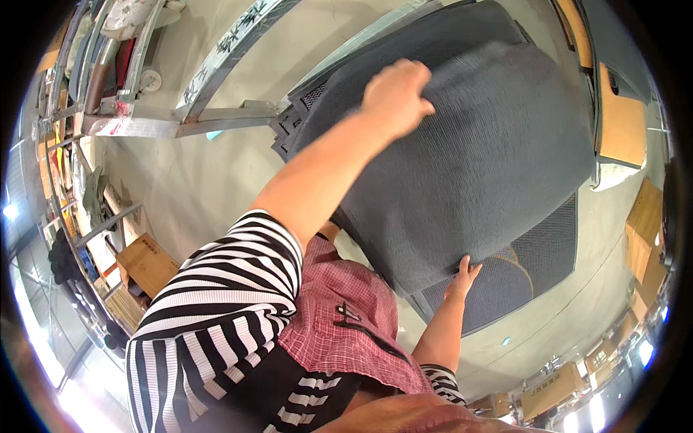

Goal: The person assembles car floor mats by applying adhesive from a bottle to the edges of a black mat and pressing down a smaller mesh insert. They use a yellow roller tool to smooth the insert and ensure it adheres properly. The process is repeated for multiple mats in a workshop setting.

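A large dark grey ribbed mat (pixel 476 166) lies bowed over a stack of similar mats in front of me. Over its far left part is my left hand (pixel 397 97), fingers curled and closed, thumb out to the side; whatever is under the fingers is hidden. My right hand (pixel 462 276) grips the mat's near edge, with some of its fingers out of sight. Beneath that edge, a darker mesh-textured mat (pixel 538 249) with a curved yellowish line sticks out to the right.
A metal frame (pixel 155 127) stands to the left of the stack. Farther left are shelving with assorted goods and a cardboard box (pixel 146 264). Tan panels (pixel 622 123) stand at the right, above a pale concrete floor (pixel 195 173). More boxes (pixel 554 392) sit at the lower right.
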The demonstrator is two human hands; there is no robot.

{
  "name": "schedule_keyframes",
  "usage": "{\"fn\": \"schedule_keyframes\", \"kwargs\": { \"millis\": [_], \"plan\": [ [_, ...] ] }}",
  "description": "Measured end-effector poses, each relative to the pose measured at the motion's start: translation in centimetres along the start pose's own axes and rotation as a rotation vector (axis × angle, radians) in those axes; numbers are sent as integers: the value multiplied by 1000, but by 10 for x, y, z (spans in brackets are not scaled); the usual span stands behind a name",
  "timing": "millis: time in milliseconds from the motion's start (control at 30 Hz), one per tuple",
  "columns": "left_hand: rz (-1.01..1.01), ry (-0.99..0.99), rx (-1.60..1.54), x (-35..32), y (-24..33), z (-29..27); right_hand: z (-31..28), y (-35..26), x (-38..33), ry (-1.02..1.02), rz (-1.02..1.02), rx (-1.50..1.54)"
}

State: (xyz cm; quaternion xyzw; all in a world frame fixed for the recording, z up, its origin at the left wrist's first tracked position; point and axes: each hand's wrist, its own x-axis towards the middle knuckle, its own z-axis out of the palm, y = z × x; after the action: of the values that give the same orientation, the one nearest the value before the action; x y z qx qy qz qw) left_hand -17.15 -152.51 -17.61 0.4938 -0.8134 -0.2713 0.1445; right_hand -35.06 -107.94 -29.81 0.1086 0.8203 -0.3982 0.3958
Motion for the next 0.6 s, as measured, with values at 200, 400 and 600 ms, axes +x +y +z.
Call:
{"fn": "schedule_keyframes", "kwargs": {
  "millis": [200,400,600],
  "plan": [
    [-484,-327,41,33,-139,46,53,-30,14,126,193,-173],
    [-337,-259,149,16,-122,41,27,-38,-8,98,-71,-150],
    [-244,-275,26,-59,-37,-2,-109,-68,-75,-167,-106,306]
  ]
}}
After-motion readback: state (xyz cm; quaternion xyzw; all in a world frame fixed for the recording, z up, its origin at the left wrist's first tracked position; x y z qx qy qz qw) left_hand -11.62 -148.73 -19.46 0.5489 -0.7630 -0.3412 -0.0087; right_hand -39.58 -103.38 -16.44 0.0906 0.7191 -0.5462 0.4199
